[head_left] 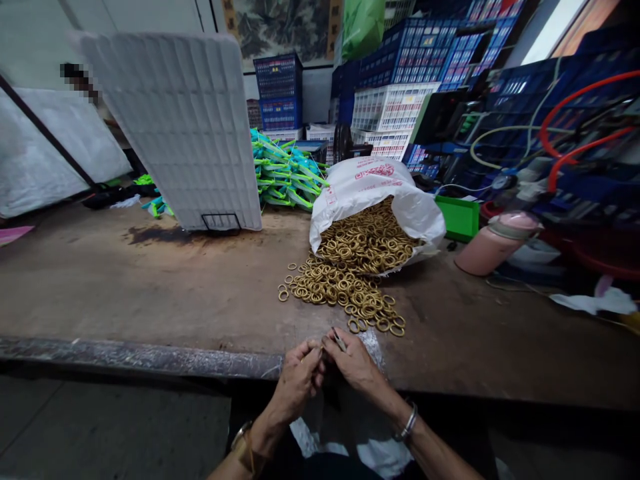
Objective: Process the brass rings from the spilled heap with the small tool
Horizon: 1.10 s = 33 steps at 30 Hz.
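At the front edge of the table my left hand (299, 375) is closed, fingertips pinched together. What it pinches is mostly hidden; only a small yellowish glint shows at the fingertips. My right hand (354, 363) meets it, thumb and finger closed, with a small pointed metal tool (339, 340) sticking up out of the grip. I cannot tell the tool's exact kind. Just beyond my hands lies a loose heap of brass-coloured rings (345, 290). They spill from the mouth of a white woven sack (367, 175) lying on its side, which holds many more.
A tall white ribbed panel (185, 127) stands on the wooden table (90, 280) at the left, with green and blue bundled pieces (287, 170) behind it. To the right are a pink bottle (495, 245), a green tray (457, 218) and red hoses. Stacked crates (395, 107) fill the back.
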Motion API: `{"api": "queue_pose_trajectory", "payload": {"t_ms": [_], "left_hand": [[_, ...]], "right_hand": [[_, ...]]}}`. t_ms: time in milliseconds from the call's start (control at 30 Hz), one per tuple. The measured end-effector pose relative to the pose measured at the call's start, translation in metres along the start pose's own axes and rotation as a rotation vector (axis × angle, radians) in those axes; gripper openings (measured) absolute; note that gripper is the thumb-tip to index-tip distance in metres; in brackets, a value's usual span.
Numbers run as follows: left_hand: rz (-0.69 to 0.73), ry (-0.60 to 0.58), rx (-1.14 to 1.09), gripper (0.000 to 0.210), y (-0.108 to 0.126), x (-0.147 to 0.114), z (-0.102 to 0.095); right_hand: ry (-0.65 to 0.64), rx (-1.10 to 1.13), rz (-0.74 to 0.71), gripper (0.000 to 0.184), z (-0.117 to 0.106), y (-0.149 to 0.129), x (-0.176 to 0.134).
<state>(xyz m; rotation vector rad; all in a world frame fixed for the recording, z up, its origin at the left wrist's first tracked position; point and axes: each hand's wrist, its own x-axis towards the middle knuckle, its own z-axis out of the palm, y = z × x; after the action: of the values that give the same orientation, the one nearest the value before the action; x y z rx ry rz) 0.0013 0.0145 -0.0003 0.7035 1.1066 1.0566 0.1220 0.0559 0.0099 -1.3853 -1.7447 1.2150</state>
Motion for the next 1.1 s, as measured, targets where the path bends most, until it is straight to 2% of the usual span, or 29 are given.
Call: {"api": "queue_pose_trajectory", "payload": {"t_ms": [100,167,300,400,533,667,800,900,1100], "left_hand": [[-0.015,-0.067,-0.057,0.03,-0.001,-0.001,-0.001],[-0.012,-0.062,-0.063,0.029,-0.001,-0.001,0.0],[-0.013,-0.01,-0.011,0.031,0.0,0.001,0.003],[0.024,-0.003,0.011,0.031,0.002,0.001,0.004],[0.07,0.019,0.039,0.033,0.004,0.001,0.005],[0.12,0.02,0.068,0.032,0.001,0.002,0.004],[0.144,0.012,0.095,0.031,-0.002,0.003,0.0],[0.085,-0.007,0.112,0.031,0.0,-0.003,-0.001],[-0.025,-0.175,-0.051,0.027,0.008,-0.022,0.006]], "right_hand": [[-0.045,0.063,0.016,0.025,0.0,0.003,0.001],[-0.045,0.061,0.028,0.026,-0.001,0.007,0.002],[0.015,-0.24,-0.086,0.02,-0.004,0.015,0.001],[-0.065,-0.439,-0.168,0.016,-0.005,0.015,-0.003],[-0.109,-0.548,-0.173,0.027,-0.004,0.014,-0.007],[-0.132,-0.587,-0.186,0.028,-0.004,0.014,-0.007],[-0.154,-0.626,-0.148,0.027,-0.002,0.014,-0.006],[-0.136,-0.713,-0.089,0.023,-0.002,0.016,-0.004],[0.041,-0.871,0.057,0.026,-0.019,0.025,0.0]]}}
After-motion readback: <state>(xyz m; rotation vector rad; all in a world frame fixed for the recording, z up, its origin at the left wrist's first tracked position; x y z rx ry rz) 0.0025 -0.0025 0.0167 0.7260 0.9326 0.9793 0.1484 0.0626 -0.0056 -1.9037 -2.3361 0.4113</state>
